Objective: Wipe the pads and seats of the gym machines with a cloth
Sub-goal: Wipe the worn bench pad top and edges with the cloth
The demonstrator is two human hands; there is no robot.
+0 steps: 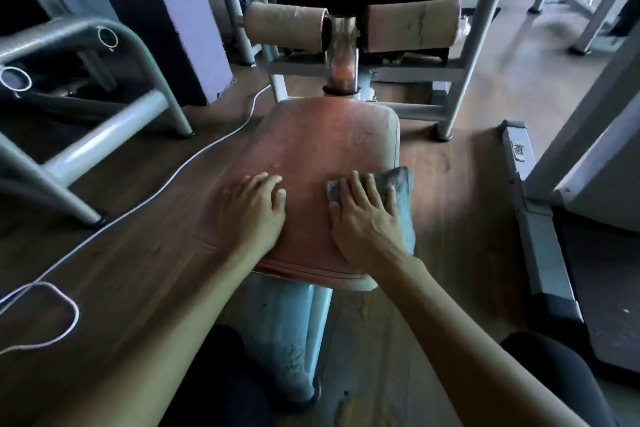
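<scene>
Worn red seat (311,142) on a wood-plank floor (121,253).
A grey cloth (403,191) lies at the seat's right edge, under the right hand (363,218) and its flat fingers (349,184), and hangs over the side beyond them. The left hand (252,215) rests flat just left of those fingers. A white cable (173,180) trails over the floor further left.

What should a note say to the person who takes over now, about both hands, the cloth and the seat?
Left hand: open, flat on the left part of the red seat, holding nothing.
Right hand: open, presses the grey cloth onto the seat's right edge.
Done: seat wiping begun; how much, cannot tell.
Left: finish the seat, then the two roller pads behind it; one shows dark marks.
</scene>
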